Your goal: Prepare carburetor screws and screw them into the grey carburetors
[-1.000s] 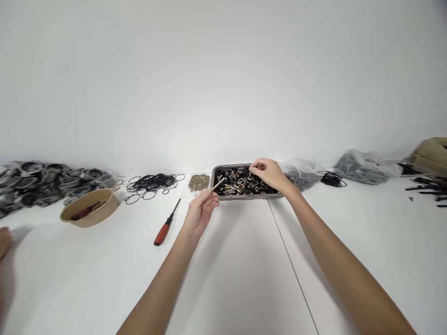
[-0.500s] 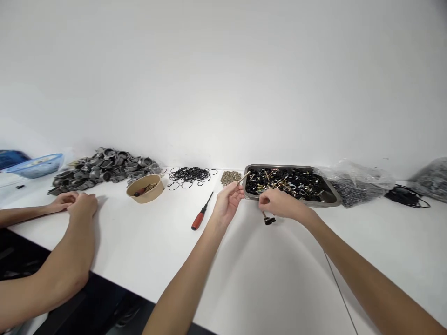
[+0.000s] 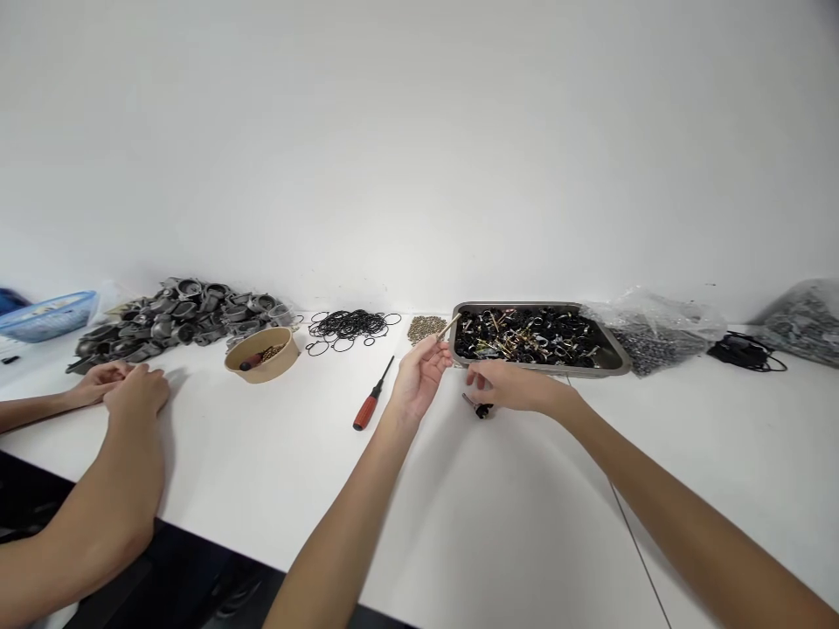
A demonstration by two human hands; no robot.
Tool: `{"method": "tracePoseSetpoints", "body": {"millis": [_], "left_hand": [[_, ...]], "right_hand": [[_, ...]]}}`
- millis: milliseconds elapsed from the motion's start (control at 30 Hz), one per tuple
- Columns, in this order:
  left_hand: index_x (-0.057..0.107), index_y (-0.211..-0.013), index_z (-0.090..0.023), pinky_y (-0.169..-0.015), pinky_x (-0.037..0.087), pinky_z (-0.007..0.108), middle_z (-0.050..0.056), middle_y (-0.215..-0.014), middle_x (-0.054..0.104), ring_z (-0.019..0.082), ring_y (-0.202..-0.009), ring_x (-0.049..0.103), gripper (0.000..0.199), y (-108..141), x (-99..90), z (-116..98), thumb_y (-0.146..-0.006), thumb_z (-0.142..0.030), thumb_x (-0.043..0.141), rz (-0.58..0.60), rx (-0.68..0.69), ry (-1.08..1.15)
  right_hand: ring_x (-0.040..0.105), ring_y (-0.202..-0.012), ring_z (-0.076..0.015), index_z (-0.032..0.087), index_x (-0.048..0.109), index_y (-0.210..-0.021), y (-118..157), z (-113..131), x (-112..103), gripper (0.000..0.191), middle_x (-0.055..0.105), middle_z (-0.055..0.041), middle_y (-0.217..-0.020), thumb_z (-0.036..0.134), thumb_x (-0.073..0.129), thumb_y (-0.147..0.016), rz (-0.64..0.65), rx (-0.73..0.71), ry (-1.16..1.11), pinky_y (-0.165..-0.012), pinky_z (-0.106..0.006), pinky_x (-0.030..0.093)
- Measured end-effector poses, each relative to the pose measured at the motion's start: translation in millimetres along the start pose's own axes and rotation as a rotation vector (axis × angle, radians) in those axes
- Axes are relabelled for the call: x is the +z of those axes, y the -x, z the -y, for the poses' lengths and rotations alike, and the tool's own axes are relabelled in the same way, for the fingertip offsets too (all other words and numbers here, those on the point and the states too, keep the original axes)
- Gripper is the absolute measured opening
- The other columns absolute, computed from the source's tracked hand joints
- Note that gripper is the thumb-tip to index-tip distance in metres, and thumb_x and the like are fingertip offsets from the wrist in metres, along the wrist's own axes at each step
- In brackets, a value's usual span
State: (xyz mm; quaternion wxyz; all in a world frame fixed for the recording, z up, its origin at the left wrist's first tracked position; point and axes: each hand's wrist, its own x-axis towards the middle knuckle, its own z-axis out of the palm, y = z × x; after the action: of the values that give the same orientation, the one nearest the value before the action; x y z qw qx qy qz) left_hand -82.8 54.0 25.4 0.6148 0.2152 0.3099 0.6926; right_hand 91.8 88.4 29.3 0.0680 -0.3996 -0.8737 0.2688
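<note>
Between the thumb and fingers of my left hand (image 3: 421, 374) is a thin light-coloured stick (image 3: 449, 327), its tip pointing up toward the metal tray's left edge. My right hand (image 3: 507, 384) is in front of the metal tray (image 3: 616, 362), fingers curled down at a small black part with a metal stem (image 3: 482, 409). That part is tilted, close to the table surface. Black and brass-coloured parts (image 3: 530, 336) fill much of the tray. A red-handled screwdriver (image 3: 367, 411) lies left of my left hand.
Brass pieces (image 3: 427, 329), black rings (image 3: 350, 325), a tan bowl (image 3: 267, 367) and grey parts (image 3: 187, 313) line the wall leftward. Another person's hands (image 3: 135, 389) rest at the left. Right are a plastic bag (image 3: 655, 341) and black cords (image 3: 747, 351).
The view has shifted slightly. My right hand has moved a little left and turned, and the black part's stem now points left instead of up into my fingers.
</note>
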Motion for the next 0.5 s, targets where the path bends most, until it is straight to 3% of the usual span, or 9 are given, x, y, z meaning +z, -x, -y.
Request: {"method": "tracePoseSetpoints", "body": {"millis": [133, 367, 500], "left_hand": [[0.064, -0.077, -0.012, -0.063, 0.05, 0.022, 0.005, -0.071, 0.065, 0.01, -0.063, 0.06, 0.005, 2, 1.4, -1, -0.077, -0.014, 0.068, 0.011, 0.003, 0.019], [0.065, -0.074, -0.01, -0.06, 0.051, 0.02, 0.006, -0.07, 0.066, 0.01, -0.062, 0.061, 0.006, 1, 0.7, -1, -0.08, -0.013, 0.064, 0.018, -0.015, 0.049], [0.065, -0.075, -0.009, -0.06, 0.052, 0.02, 0.006, -0.07, 0.066, 0.01, -0.061, 0.061, 0.007, -1, 0.9, -2, -0.081, -0.01, 0.062, -0.002, -0.014, 0.06]], "right_hand": [[0.059, -0.09, -0.0214, 0.027, 0.068, -0.096, 6, -4, -9, 0.028, 0.063, -0.004, -0.104, 0.019, 0.068, -0.069, 0.122, -0.141, 0.007, -0.061, -0.024, 0.043], [0.059, -0.086, -0.0199, 0.022, 0.065, -0.087, 8, 2, -1, 0.03, 0.064, -0.0047, -0.099, 0.003, 0.061, -0.065, 0.16, -0.116, 0.076, -0.057, -0.024, 0.04], [0.059, -0.082, -0.0176, 0.019, 0.062, -0.084, 9, 8, -1, 0.019, 0.064, -0.0036, -0.094, 0.007, 0.06, -0.069, 0.172, -0.112, 0.139, -0.053, -0.023, 0.036]]}}
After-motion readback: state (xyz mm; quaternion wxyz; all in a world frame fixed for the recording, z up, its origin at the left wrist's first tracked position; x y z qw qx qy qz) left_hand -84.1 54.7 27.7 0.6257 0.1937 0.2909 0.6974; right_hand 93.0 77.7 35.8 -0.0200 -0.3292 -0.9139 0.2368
